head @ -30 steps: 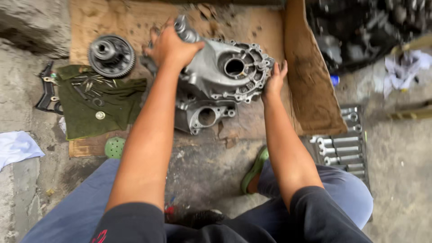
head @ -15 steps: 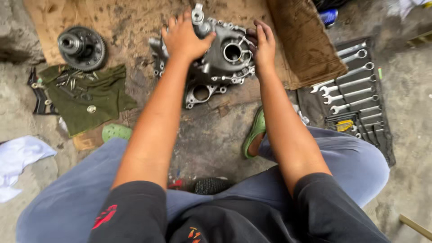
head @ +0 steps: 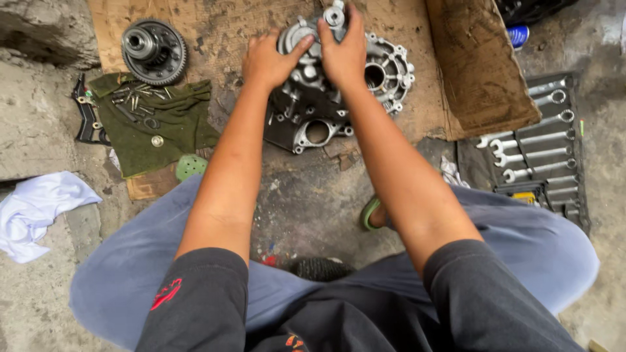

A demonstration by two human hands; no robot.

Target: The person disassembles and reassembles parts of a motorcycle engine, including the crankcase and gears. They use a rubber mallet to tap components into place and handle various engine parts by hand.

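Note:
A grey cast-metal gearbox housing (head: 385, 78) with several round bores lies on a sheet of brown cardboard (head: 215, 32) in front of me. My left hand (head: 267, 60) presses flat on its upper left part. My right hand (head: 344, 49) grips the top of the housing beside a protruding metal shaft (head: 335, 14). Both forearms reach forward over my knees, and part of the casting is hidden under the hands.
A round gear assembly (head: 151, 49) sits at the cardboard's left end. A green cloth (head: 156, 127) holds several bolts. A roll of wrenches (head: 535, 146) lies at the right, a white rag (head: 32, 208) at the left, a folded cardboard piece (head: 479, 65) right of the housing.
My right hand has moved from the housing's right edge to its top middle, close to the left hand. The view has shifted, so everything sits further right and lower.

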